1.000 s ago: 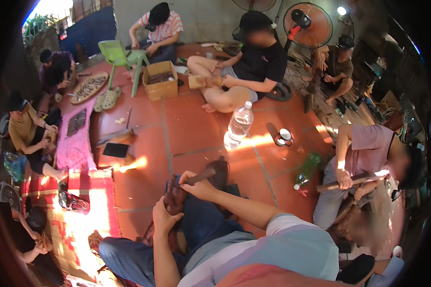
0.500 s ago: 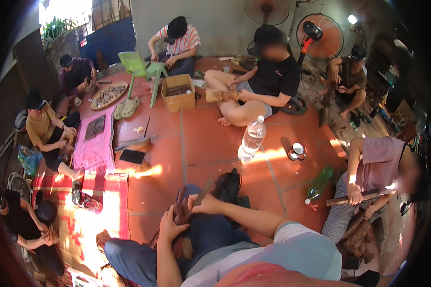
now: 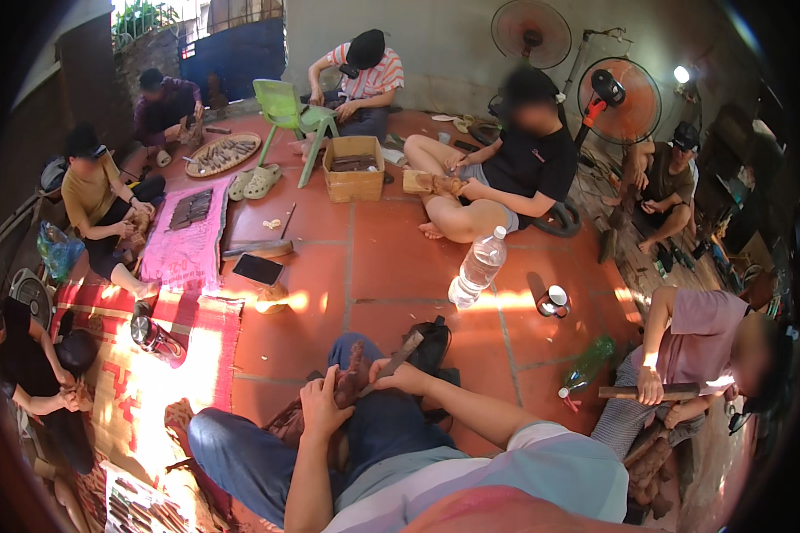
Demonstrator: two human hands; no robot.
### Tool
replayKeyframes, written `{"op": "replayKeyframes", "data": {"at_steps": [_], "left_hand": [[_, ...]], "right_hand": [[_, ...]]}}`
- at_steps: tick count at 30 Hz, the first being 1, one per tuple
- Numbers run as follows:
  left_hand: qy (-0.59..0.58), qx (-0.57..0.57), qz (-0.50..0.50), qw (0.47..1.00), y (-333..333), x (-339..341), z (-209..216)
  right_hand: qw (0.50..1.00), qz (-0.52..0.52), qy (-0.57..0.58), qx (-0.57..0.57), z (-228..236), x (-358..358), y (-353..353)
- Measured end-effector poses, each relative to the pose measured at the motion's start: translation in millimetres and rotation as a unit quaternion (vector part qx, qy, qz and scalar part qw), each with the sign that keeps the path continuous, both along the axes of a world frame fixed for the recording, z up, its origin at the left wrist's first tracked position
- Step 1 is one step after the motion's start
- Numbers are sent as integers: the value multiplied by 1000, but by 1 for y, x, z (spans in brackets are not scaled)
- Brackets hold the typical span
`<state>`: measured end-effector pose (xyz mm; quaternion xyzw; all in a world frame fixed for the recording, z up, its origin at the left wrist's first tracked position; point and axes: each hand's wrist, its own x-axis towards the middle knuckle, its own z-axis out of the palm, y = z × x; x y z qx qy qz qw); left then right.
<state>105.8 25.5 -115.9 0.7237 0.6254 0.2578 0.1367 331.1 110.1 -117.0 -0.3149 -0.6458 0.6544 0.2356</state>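
A reddish-brown wood carving (image 3: 353,377) stands tilted over my lap, its uneven upper end pointing up. My left hand (image 3: 325,407) grips its near left side with fingers wrapped round it. In my right hand (image 3: 400,378) is a flat, narrow file-like tool (image 3: 405,353), slanting up to the right. The tool's lower part meets or lies close against the carving's right side; my fingers hide the exact contact. Part of the wood below my left hand is hidden by the hand and forearm.
A water bottle (image 3: 478,268), a cup (image 3: 553,302) and a green bottle (image 3: 588,366) are on the tiles ahead and right. A phone (image 3: 259,270) lies left, near a steel flask (image 3: 158,341). Several co-workers sit around; one on the right holds a long bar (image 3: 633,392).
The view has shifted, so most surroundings sit farther right. The file-like tool has moved right and leans more to the right. The carving shows a broader side; both hands keep hold.
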Motion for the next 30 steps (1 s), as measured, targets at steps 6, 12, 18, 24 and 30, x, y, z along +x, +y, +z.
{"op": "replayKeyframes", "data": {"at_steps": [6,12,18,24,30], "left_hand": [[-34,-61,8,998,3,-1,4],[-33,-54,44,997,8,4,-6],[-38,-57,72,995,9,7,-16],[-45,-91,98,990,7,6,-6],[-45,-75,104,991,8,12,-5]], "right_hand": [[994,-77,-36,75,35,-2,-1],[945,-94,-136,282,48,-28,-19],[965,-166,-103,175,46,-36,-6],[950,-126,-164,235,46,-54,-17],[952,-151,-92,249,52,-46,-6]]}}
